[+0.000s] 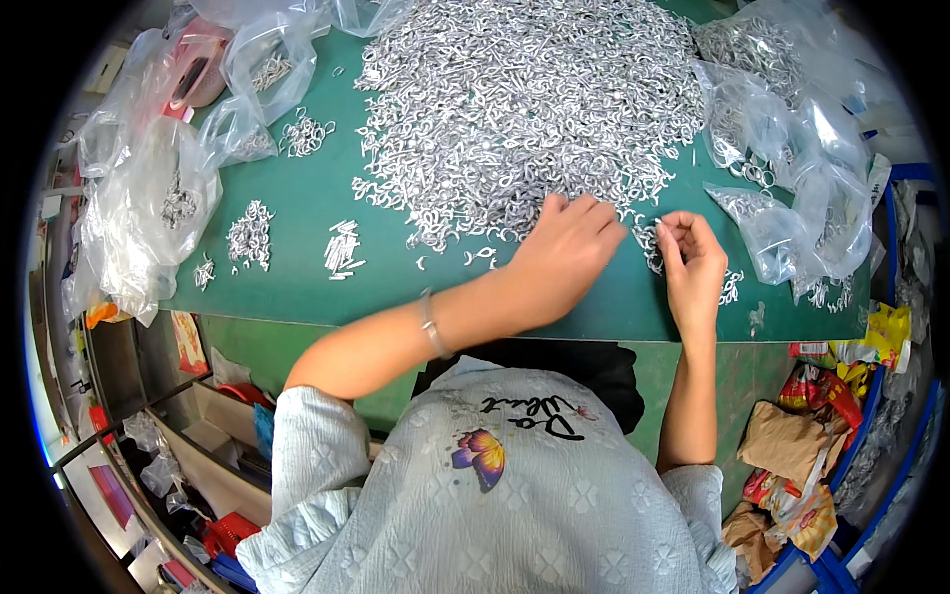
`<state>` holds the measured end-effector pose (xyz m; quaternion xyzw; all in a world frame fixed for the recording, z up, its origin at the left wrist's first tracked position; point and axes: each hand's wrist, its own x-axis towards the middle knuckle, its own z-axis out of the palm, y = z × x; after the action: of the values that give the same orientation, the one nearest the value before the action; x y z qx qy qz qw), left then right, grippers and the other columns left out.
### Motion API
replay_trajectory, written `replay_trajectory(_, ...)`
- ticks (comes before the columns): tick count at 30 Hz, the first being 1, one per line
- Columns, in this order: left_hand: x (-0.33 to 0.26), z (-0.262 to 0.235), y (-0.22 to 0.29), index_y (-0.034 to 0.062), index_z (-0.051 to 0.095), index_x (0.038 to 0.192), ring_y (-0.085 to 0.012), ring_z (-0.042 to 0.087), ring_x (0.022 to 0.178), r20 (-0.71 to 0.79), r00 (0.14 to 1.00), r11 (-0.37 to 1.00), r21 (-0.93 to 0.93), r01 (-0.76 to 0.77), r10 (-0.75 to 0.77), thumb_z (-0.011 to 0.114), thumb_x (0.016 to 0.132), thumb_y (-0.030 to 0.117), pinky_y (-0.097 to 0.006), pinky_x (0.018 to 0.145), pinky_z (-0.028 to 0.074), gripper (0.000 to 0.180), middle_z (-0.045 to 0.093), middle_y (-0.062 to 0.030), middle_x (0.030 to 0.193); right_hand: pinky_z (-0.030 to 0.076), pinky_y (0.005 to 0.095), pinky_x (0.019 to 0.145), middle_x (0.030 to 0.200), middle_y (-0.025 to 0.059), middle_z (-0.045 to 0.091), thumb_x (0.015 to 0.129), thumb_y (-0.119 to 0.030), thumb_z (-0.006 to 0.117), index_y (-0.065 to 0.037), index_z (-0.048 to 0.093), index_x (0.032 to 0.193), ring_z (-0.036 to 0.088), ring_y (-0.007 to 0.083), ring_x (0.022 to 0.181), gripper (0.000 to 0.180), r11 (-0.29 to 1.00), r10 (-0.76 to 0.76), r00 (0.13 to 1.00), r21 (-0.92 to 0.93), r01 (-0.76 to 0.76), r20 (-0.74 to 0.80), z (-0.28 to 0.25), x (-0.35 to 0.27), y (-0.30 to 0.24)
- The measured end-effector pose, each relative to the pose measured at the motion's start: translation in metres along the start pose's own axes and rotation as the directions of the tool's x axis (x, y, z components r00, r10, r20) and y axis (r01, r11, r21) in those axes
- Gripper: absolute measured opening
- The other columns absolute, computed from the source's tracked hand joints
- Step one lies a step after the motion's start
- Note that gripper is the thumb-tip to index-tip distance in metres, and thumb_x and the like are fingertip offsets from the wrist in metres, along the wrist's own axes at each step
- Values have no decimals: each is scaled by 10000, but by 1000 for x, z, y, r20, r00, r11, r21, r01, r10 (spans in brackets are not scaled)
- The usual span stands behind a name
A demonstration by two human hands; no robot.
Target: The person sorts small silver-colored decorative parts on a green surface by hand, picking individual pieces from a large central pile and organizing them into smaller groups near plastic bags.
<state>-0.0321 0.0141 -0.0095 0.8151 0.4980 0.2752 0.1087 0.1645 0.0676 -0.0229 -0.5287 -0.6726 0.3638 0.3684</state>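
Note:
A large heap of small silver metal pieces [534, 99], many curved like hooks or open rings, covers the middle of the green table [287, 287]. At the heap's near edge is my left hand [569, 252], its fingers curled down among the pieces and their tips hidden. My right hand [693, 262] is just to its right, thumb and forefinger drawn together; anything between them is too small to make out. Beside the right fingers lies a small cluster of metal pieces [648, 245]. More loose pieces [730, 287] show behind the right wrist.
Left of the heap lie short silver pins [342, 249], a small pile of metal parts [250, 236] and some rings [305, 134]. Clear plastic bags [148, 208] crowd the left side; more bags of parts [772, 228] stand right. Snack packets [821, 396] sit below the table's right edge.

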Motion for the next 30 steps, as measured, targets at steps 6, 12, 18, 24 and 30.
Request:
replay_trajectory(6,32,24,-14,60,645,985,-235,526,949,73,996,996,65,-54,50,692,825,90,-390,799,362,170,549,-56,959,482,295,663,992,118,630,846,46,661,37,623,972,608,179,792,133,983,-114,993,-145,109,-28,-14,0,-17)
replay_trajectory(12,24,9,-22,73,633,952,-241,528,965,-8,999,999,-2,33,-33,690,836,104,-392,809,359,133,572,-55,1002,434,397,801,975,123,583,798,-20,720,-8,617,954,546,323,925,187,878,-285,958,-395,271,24,-11,-26,-22)
replay_trajectory(18,20,-2,-17,90,634,1067,-251,540,998,-183,969,971,143,193,-166,691,836,92,-395,832,359,238,578,-61,1041,383,397,758,979,95,561,800,-86,733,-39,618,923,519,291,914,175,754,-350,927,-548,362,131,17,-15,-26)
replay_trajectory(24,-18,-33,7,91,629,1119,-255,541,990,-110,977,983,-24,183,-185,707,816,60,-379,836,356,314,575,-57,1059,367,403,788,956,83,544,800,-84,719,-42,599,912,511,279,916,169,723,-361,906,-548,421,219,12,-16,-34)
replay_trajectory(30,-82,-58,16,61,630,1129,-270,550,998,28,950,938,-151,313,-312,716,815,38,-375,827,394,326,584,-77,1097,366,405,786,930,94,526,812,-90,695,-46,581,906,506,279,916,154,659,-326,879,-583,476,349,14,-25,-40)
